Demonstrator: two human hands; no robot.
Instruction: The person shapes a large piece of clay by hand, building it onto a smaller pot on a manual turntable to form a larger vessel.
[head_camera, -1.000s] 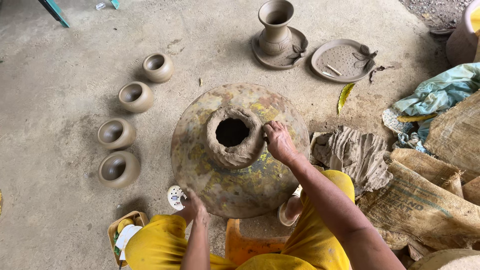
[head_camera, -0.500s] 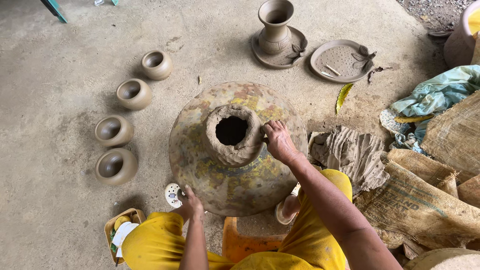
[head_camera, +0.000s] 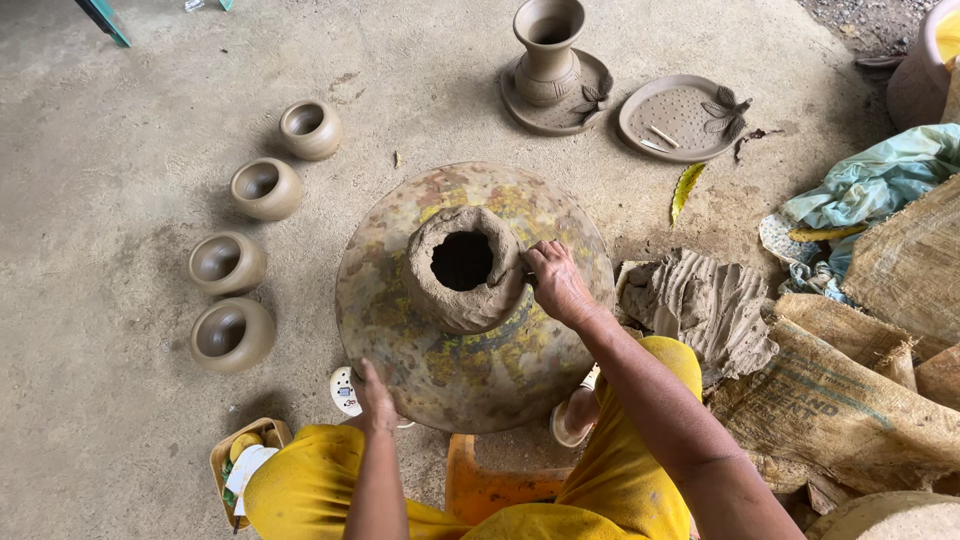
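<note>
At the left of the frame, four small clay pots (head_camera: 257, 245) sit in a curved row on the concrete floor (head_camera: 120, 130), mouths up, each apart from the next. Lower left, a small wooden box (head_camera: 232, 458) with a yellow item and white scrap inside, just beside the person's yellow-clad knee.

Centre: a big round potter's wheel (head_camera: 400, 330), mottled with yellow and brown, flat on the floor. A rough hollow clay lump (head_camera: 463, 268) stands on its middle, thick uneven wall, dark opening on top.

Left hand (head_camera: 376, 395) at the wheel's lower edge, fingers flat and together, pressed on the rim; holding nothing. A white round object (head_camera: 343, 390) lies just left of it, partly under the wheel edge.

Right hand (head_camera: 558, 285) against the right side of the clay lump, fingers curled narrow and touching the wall near its top; cannot tell if anything is pinched between them.

Upper centre: a tall clay vase (head_camera: 547, 45) stands upright on a clay dish (head_camera: 590, 100). Just right, a round clay plate (head_camera: 680, 118) with dotted surface and leaf shapes, small stick on it. A yellow leaf (head_camera: 687, 187) below it on the floor.

Right of the wheel: a ridged slab of wet clay (head_camera: 705, 305), touching burlap sacks (head_camera: 850, 400). Upper right, crumpled pale blue cloth (head_camera: 870, 180). Orange stool (head_camera: 485, 485) at bottom centre between the knees.
</note>
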